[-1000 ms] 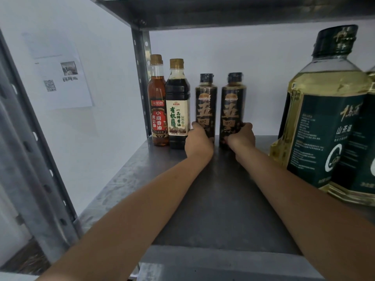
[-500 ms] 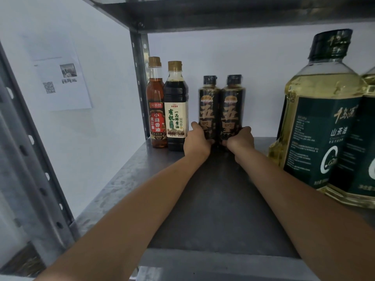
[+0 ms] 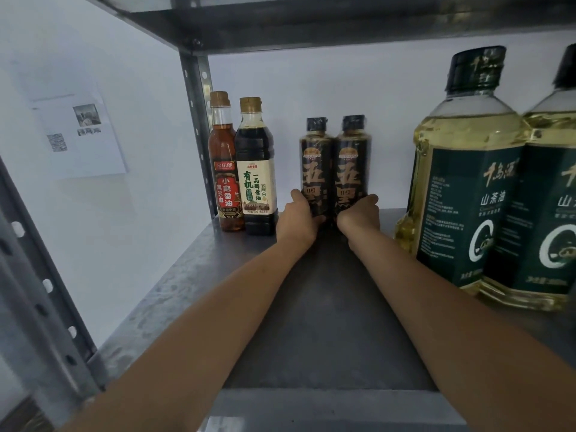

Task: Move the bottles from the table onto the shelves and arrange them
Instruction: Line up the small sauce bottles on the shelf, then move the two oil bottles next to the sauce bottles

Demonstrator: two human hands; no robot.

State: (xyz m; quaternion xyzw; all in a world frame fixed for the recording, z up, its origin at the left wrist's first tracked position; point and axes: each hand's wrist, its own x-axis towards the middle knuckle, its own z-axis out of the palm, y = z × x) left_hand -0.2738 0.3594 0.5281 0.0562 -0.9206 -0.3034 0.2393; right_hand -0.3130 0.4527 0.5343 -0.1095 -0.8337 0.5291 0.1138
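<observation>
Two dark bottles with gold lettering stand upright and touching at the back of the metal shelf (image 3: 327, 332). My left hand (image 3: 297, 221) grips the base of the left dark bottle (image 3: 315, 163). My right hand (image 3: 358, 216) grips the base of the right dark bottle (image 3: 353, 163). To their left stand a sesame oil bottle (image 3: 223, 163) with a red label and a soy sauce bottle (image 3: 257, 169) with a cream label, side by side against the upright post.
Two large yellow oil bottles (image 3: 467, 188) with dark green labels stand at the shelf's right, near the front. A perforated metal post (image 3: 196, 126) rises at the back left. Another shelf (image 3: 343, 23) runs overhead. A paper sheet (image 3: 78, 135) hangs on the left wall.
The two dark bottles have been pushed together, closing the gap between them, and now sit a little further right of the soy sauce bottle. Both hands stay at their bases.
</observation>
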